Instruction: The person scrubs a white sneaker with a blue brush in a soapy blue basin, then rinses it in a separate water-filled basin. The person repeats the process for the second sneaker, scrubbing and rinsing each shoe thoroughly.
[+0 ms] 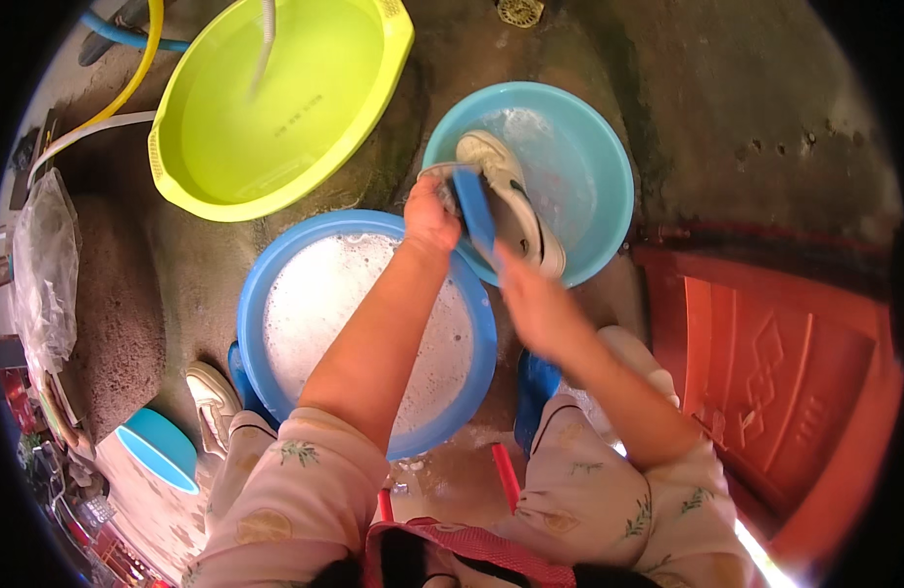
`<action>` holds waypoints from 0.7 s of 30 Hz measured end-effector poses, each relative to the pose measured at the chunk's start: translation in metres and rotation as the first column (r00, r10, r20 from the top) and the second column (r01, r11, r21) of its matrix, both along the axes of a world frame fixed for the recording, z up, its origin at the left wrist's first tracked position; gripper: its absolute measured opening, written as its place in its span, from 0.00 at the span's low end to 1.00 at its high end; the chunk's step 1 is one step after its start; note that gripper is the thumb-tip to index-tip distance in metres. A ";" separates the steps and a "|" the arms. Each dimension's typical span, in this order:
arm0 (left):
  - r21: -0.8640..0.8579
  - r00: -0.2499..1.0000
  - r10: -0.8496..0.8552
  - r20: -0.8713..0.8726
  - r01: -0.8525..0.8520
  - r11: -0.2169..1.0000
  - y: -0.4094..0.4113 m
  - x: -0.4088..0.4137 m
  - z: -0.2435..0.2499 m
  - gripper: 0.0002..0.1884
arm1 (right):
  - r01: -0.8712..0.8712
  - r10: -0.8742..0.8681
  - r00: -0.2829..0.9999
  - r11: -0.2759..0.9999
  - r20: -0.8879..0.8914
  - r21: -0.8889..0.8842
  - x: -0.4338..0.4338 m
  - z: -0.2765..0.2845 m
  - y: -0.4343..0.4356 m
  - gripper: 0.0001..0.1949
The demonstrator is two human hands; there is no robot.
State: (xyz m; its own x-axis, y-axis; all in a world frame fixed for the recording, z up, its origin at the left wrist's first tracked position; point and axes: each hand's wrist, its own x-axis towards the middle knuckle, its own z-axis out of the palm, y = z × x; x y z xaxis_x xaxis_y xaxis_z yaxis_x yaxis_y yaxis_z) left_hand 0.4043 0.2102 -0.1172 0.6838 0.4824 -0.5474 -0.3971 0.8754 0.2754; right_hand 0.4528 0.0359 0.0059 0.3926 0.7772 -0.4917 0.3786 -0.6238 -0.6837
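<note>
Over the near left rim of a light blue plastic basin [617, 176], my left hand [431, 214] grips a pale shoe [443, 170], mostly hidden by the hand and brush. My right hand [536, 298], blurred, holds a blue brush [475, 206] against or just beside that shoe. Another white sneaker [496, 158] lies in the same basin, in cloudy water. Below my left forearm stands a blue basin [252, 316] full of white suds [319, 294].
A yellow-green tub [275, 132] of water with a hose [268, 29] stands at upper left. A white shoe [213, 404] and a small blue basin [158, 450] are at lower left. A red panel [775, 367] is at right, a floor drain [520, 11] at top.
</note>
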 end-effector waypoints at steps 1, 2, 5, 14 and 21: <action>-0.013 0.998 0.061 -0.018 -0.061 0.998 0.001 0.005 -0.001 0.15 | -0.026 0.017 0.994 0.996 0.107 0.083 -0.006 -0.005 -0.009 0.21; -0.028 0.992 0.122 -0.040 -0.123 0.992 -0.002 0.012 -0.008 0.15 | -0.060 0.024 0.974 0.986 0.224 0.156 -0.011 -0.011 -0.016 0.21; -0.133 0.975 0.202 -0.089 -0.213 0.968 -0.027 0.025 -0.007 0.16 | 0.021 -0.027 0.957 0.999 0.289 0.026 0.033 -0.016 0.033 0.19; -0.115 0.993 0.101 -0.058 -0.107 0.988 -0.034 0.019 0.009 0.19 | 0.094 -0.097 0.994 0.994 0.050 0.052 0.025 -0.011 0.013 0.21; 0.038 0.996 0.031 -0.083 -0.028 0.999 -0.020 0.007 0.003 0.18 | -0.139 0.035 0.947 0.940 0.319 0.310 0.001 -0.032 -0.043 0.20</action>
